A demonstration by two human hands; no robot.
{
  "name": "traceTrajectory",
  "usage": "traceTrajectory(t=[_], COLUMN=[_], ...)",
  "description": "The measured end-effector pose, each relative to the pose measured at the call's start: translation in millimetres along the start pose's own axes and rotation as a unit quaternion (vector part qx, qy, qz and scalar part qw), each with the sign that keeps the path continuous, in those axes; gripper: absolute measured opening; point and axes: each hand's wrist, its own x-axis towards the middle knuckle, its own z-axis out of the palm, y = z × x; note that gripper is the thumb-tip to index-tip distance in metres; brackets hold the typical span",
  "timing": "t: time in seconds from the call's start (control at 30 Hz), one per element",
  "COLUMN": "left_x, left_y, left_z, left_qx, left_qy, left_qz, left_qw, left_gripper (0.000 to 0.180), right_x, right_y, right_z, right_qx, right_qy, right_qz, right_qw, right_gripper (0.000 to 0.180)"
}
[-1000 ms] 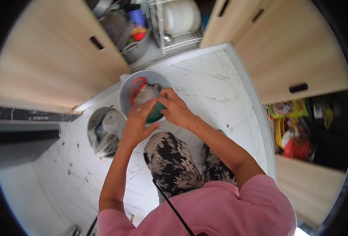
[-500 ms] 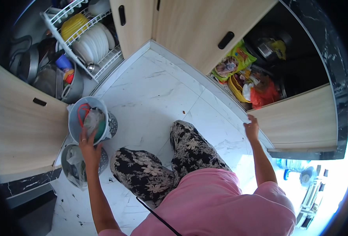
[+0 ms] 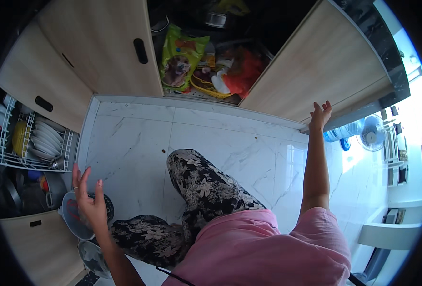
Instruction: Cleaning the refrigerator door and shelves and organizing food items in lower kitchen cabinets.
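My left hand [image 3: 89, 200] is raised with its fingers apart, holding nothing. Beneath it, partly covered by the hand, is a grey-white bucket [image 3: 72, 223] with a red item inside. A second bin with a plastic liner [image 3: 93, 260] stands just nearer to me. My right hand [image 3: 320, 117] reaches out to the right, fingers spread, in front of the light wood sliding door [image 3: 311, 76]; I cannot tell whether it touches the door. Left of that door the cupboard stands open, showing a green food bag [image 3: 180, 59], a yellow basket [image 3: 211, 90] and a red plastic bag [image 3: 244, 71].
A white dish rack [image 3: 37, 138] with stacked plates sits in the left cupboard, pots below it. Another wood door [image 3: 101, 43] has a black handle. White marble-look tiles [image 3: 220, 128] cover the floor. Toward the right are a blue water bottle [image 3: 346, 129] and a fan [image 3: 372, 133].
My view has turned right, toward the open cupboard. My left hand has come up off the bucket's rim with fingers spread. My right arm has stretched farther out along the door.
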Motion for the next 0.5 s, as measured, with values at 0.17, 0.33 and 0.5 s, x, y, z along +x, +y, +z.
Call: traceTrajectory(t=[0.17, 0.33, 0.5], left_x=[74, 120, 131], left_y=[72, 117, 150], left_z=[13, 28, 71], left_qx=[-0.096, -0.122, -0.100], left_qy=[0.034, 0.032, 0.018], left_qz=[0.038, 0.060, 0.021], left_qw=[0.994, 0.990, 0.995], left_gripper=[0.033, 0.033, 0.031], right_x=[126, 126, 134], right_y=[66, 39, 57], right_z=[-83, -61, -22], right_qx=[0.095, 0.112, 0.194], right_qy=[0.030, -0.107, -0.063], right_qz=[0.108, 0.075, 0.064], right_qw=[0.989, 0.985, 0.977], right_gripper=[0.069, 0.075, 0.089])
